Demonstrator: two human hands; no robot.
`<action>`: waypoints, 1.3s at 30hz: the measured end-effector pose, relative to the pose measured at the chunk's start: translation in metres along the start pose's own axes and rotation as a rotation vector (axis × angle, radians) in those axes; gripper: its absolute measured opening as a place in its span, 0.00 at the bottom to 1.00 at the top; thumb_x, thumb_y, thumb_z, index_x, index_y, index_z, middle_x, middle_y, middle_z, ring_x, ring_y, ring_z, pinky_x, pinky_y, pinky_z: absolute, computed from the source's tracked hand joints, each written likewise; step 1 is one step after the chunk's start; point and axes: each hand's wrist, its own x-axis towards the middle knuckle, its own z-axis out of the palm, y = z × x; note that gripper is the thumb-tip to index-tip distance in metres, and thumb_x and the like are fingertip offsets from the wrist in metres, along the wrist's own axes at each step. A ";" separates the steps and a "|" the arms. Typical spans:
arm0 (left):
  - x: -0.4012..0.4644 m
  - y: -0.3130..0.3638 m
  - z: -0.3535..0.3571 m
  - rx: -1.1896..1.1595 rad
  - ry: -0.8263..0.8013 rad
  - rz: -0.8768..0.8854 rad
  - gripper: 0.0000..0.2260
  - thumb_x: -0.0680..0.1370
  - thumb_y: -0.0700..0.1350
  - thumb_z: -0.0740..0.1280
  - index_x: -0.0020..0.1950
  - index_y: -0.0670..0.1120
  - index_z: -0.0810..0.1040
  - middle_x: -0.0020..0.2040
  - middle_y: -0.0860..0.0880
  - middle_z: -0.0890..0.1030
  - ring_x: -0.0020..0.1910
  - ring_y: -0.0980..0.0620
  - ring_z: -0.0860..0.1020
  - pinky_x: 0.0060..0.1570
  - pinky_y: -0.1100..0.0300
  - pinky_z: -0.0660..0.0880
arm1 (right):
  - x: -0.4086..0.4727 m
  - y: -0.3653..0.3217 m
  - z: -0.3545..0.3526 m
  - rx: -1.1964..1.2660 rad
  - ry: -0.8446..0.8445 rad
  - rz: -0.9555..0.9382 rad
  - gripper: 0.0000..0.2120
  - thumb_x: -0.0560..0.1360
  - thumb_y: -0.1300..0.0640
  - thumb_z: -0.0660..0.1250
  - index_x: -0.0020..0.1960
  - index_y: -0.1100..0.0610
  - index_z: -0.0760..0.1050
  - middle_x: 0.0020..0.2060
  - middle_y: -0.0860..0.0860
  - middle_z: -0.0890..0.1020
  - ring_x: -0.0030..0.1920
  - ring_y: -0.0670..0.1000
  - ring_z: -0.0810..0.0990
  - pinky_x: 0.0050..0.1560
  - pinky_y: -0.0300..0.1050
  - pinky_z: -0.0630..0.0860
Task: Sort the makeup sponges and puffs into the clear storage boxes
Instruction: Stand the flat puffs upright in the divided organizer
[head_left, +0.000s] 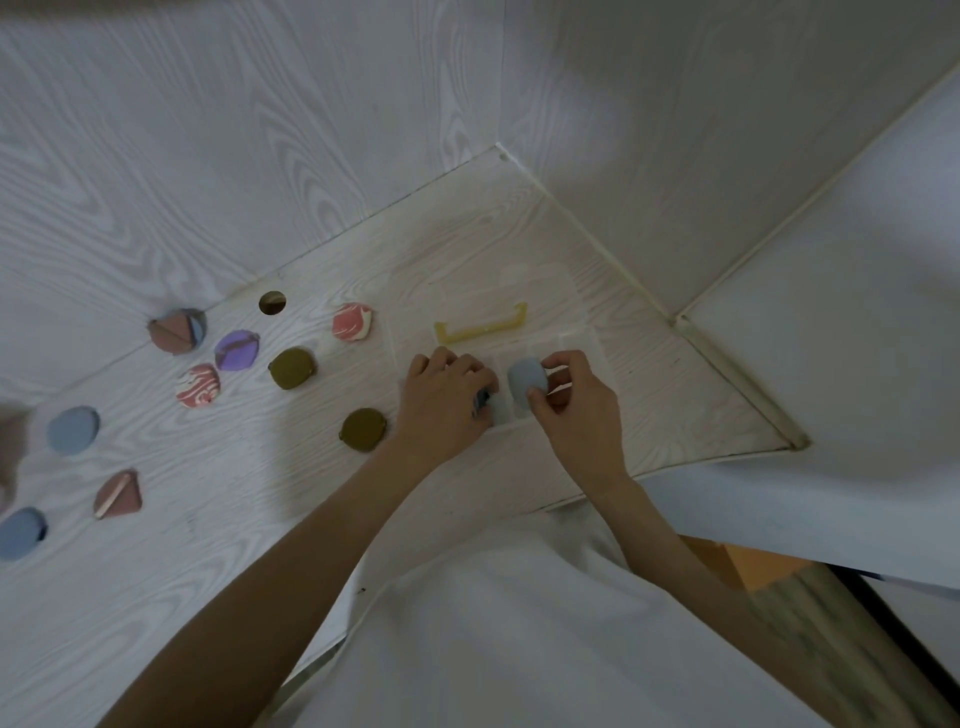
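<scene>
A clear storage box (587, 348) with a yellow handle (480, 328) lies open on the white table, split into compartments. My right hand (576, 402) pinches a grey-blue puff (525, 384) over a middle compartment. My left hand (447, 400) is curled at the box's left side around a dark blue item (482, 400), mostly hidden by the fingers. Loose puffs lie to the left: two olive ones (292, 368) (363, 428), two pink marbled ones (353, 322) (198, 385), a purple one (237, 350).
Further left lie two blue puffs (72, 430) (21, 532) and two mauve wedge puffs (176, 330) (117, 494). A round hole (272, 303) pierces the table near the wall. Wood-grain walls close the corner behind the box. White cloth covers my lap below the table edge.
</scene>
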 end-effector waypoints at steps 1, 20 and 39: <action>0.001 -0.002 -0.001 0.034 0.004 0.018 0.11 0.64 0.51 0.74 0.43 0.49 0.82 0.46 0.50 0.82 0.44 0.44 0.76 0.42 0.52 0.68 | 0.000 0.000 0.000 -0.006 -0.002 -0.004 0.12 0.73 0.60 0.70 0.54 0.59 0.72 0.38 0.46 0.77 0.32 0.37 0.75 0.33 0.25 0.69; -0.008 -0.004 0.012 -0.108 0.076 -0.060 0.16 0.68 0.53 0.73 0.51 0.46 0.80 0.47 0.47 0.82 0.48 0.43 0.77 0.46 0.52 0.70 | 0.017 0.010 0.025 -0.586 -0.002 -0.249 0.10 0.72 0.53 0.71 0.35 0.57 0.77 0.24 0.51 0.78 0.21 0.51 0.74 0.23 0.38 0.59; -0.181 -0.120 -0.021 -0.513 0.444 -0.796 0.09 0.75 0.43 0.68 0.55 0.49 0.80 0.51 0.52 0.82 0.49 0.53 0.77 0.50 0.62 0.70 | -0.007 -0.111 0.084 -0.188 -0.418 -0.471 0.09 0.77 0.60 0.63 0.54 0.55 0.79 0.45 0.49 0.83 0.42 0.47 0.78 0.45 0.40 0.73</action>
